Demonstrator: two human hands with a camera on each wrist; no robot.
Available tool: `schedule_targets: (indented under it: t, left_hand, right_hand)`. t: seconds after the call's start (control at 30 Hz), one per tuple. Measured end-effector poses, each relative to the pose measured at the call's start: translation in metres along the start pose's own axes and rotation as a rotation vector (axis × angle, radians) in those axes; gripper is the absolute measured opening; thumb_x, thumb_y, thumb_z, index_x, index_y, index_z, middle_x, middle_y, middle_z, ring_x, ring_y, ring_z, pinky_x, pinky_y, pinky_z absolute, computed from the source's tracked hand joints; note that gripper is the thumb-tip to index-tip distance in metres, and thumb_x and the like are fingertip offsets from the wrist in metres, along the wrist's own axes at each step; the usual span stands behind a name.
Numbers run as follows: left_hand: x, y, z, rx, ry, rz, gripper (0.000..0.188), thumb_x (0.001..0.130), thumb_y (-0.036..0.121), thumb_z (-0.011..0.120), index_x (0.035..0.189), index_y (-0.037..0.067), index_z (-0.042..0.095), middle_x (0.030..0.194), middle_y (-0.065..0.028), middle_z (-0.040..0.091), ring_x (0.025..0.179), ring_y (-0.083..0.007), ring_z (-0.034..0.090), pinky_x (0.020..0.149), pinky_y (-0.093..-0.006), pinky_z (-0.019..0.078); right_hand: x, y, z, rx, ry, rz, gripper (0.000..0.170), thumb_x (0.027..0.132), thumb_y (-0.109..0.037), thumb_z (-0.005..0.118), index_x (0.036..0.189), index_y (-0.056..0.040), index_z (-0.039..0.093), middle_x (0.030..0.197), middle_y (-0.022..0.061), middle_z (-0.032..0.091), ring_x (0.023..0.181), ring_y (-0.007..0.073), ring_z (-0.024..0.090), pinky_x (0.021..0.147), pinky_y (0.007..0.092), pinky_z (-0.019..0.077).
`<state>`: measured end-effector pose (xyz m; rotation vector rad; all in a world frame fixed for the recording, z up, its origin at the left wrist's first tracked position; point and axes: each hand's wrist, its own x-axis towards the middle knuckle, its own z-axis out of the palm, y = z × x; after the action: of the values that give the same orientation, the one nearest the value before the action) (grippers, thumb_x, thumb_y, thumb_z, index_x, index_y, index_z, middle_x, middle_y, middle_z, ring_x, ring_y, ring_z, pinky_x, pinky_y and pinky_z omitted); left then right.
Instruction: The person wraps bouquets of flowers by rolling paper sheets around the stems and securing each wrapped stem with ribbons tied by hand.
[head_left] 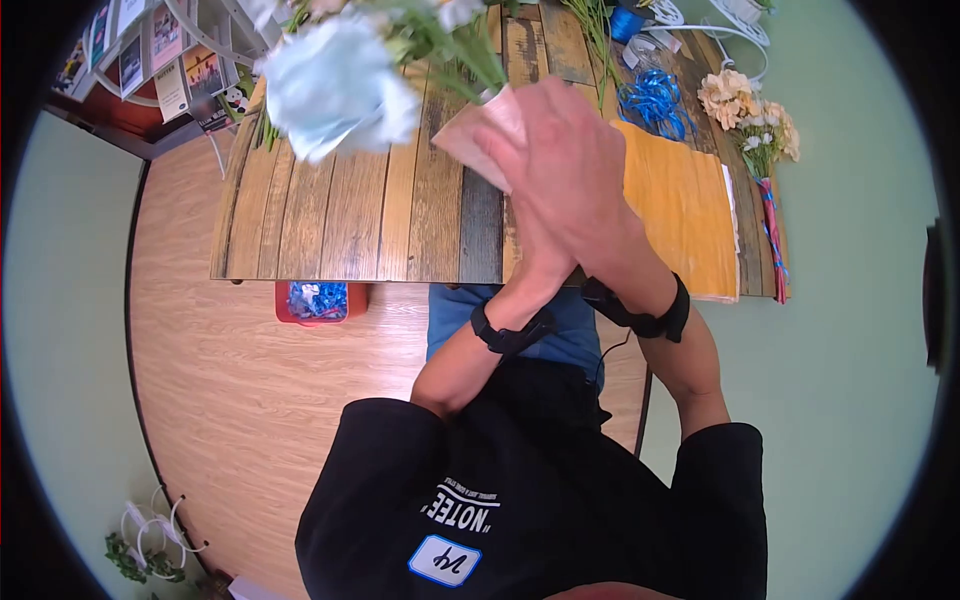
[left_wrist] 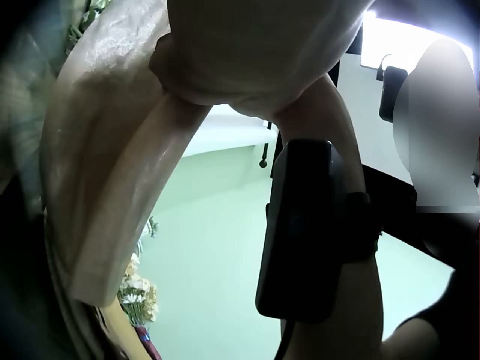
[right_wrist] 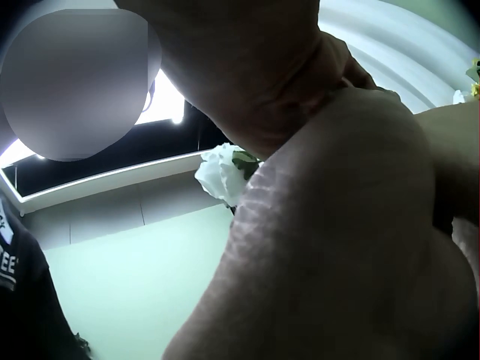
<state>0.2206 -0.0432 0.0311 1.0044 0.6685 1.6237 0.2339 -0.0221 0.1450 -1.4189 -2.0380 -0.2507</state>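
A bouquet with a large pale blue rose (head_left: 340, 90) and green stems (head_left: 480, 65) is held above the table's far middle, its bloom end tilted to the left. Pale pink wrapping paper (head_left: 470, 150) surrounds its lower stems. My right hand (head_left: 580, 165) grips the wrapped stems and overlaps my left hand (head_left: 540, 245), which is largely hidden beneath it. My wrists come close together below the bouquet. In the right wrist view, a white-looking rose (right_wrist: 221, 172) shows behind the hands. The left wrist view is dark and close, with most of the grip hidden.
On the wooden table (head_left: 340, 220) lie yellow-orange sheets (head_left: 685, 220), tangled blue ribbon (head_left: 655, 105), a blue spool (head_left: 628, 22) and loose stems (head_left: 598, 50). Peach flowers (head_left: 740, 100) lie at the right edge. A red bin (head_left: 355, 300) and card rack (head_left: 165, 40) stand left.
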Motion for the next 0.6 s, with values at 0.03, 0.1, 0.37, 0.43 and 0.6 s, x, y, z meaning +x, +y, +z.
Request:
schedule_targets:
  t: [0.03, 0.1, 0.37, 0.43, 0.6]
  left_hand:
    - [0.003, 0.002, 0.003, 0.021, -0.002, 0.009, 0.039, 0.096, 0.013, 0.064, 0.128, -0.004, 0.05, 0.118, -0.0156, 0.065, 0.105, -0.0235, 0.066, 0.088, -0.0339, 0.0528]
    - [0.011, 0.008, 0.006, 0.034, 0.006, 0.027, 0.04, 0.096, 0.012, 0.065, 0.128, -0.004, 0.05, 0.117, -0.0158, 0.065, 0.104, -0.0238, 0.066, 0.088, -0.034, 0.0528]
    - [0.032, 0.079, -0.006, 0.648, -0.24, 0.159, 0.062, 0.087, 0.007, 0.07, 0.141, -0.002, 0.04, 0.11, -0.0201, 0.067, 0.099, -0.0286, 0.068, 0.087, -0.0399, 0.0528]
    - [0.027, 0.102, -0.019, 0.62, -0.337, 0.124, 0.06, 0.087, 0.009, 0.071, 0.138, -0.002, 0.041, 0.112, -0.0226, 0.064, 0.101, -0.0349, 0.066, 0.087, -0.0431, 0.052]
    - [-0.001, 0.141, -0.08, 0.884, -0.261, 0.316, 0.073, 0.083, 0.018, 0.08, 0.141, -0.003, 0.04, 0.123, -0.0222, 0.056, 0.114, -0.0371, 0.057, 0.1, -0.0456, 0.0448]
  right_hand:
    - [0.006, 0.003, -0.001, -0.007, -0.003, -0.014, 0.04, 0.081, -0.036, 0.078, 0.104, -0.0038, 0.068, 0.089, 0.011, 0.062, 0.083, 0.0312, 0.063, 0.067, 0.0421, 0.05]
    - [0.019, 0.011, -0.005, 0.089, 0.056, 0.111, 0.04, 0.084, -0.038, 0.077, 0.099, -0.002, 0.068, 0.081, 0.0146, 0.067, 0.073, 0.0334, 0.065, 0.064, 0.0407, 0.0504]
    - [0.047, 0.039, -0.016, 0.475, 0.163, 0.232, 0.062, 0.091, -0.053, 0.068, 0.07, 0.0036, 0.058, 0.058, 0.0162, 0.059, 0.053, 0.0262, 0.06, 0.055, 0.0415, 0.0469]
    - [0.048, 0.038, -0.027, 0.661, -0.04, 0.34, 0.046, 0.095, -0.045, 0.069, 0.073, -0.0047, 0.064, 0.064, -0.0022, 0.059, 0.06, 0.0055, 0.049, 0.057, 0.0273, 0.0447]
    - [0.042, 0.034, -0.012, 1.003, -0.036, 0.335, 0.029, 0.101, -0.03, 0.064, 0.086, -0.0059, 0.07, 0.075, -0.0062, 0.062, 0.067, 0.0037, 0.053, 0.057, 0.0237, 0.0418]
